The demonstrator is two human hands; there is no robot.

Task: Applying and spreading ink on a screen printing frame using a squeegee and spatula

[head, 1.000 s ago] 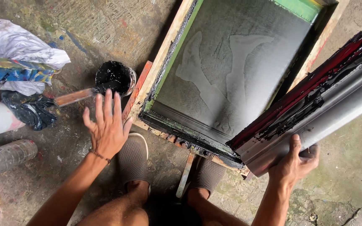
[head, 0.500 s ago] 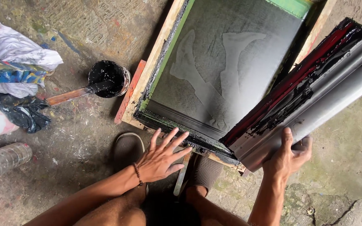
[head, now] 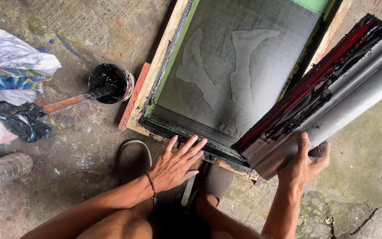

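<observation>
Two hands were occupied: the left hand (head: pixel 175 164) lay spread flat, fingers on the near edge of the screen (head: pixel 235 75), nothing gripped; the right hand (head: pixel 303 161) was closed round the end of the inked trough (head: pixel 328 97), which was held tilted over the screen's right rail. Ink could be spilled if the trough were tipped further, or the frame shifted. Little room was left at the left, where the ink pot (head: pixel 109 82) stood just beside the frame; open floor (head: pixel 359 177) lay at the right.
</observation>
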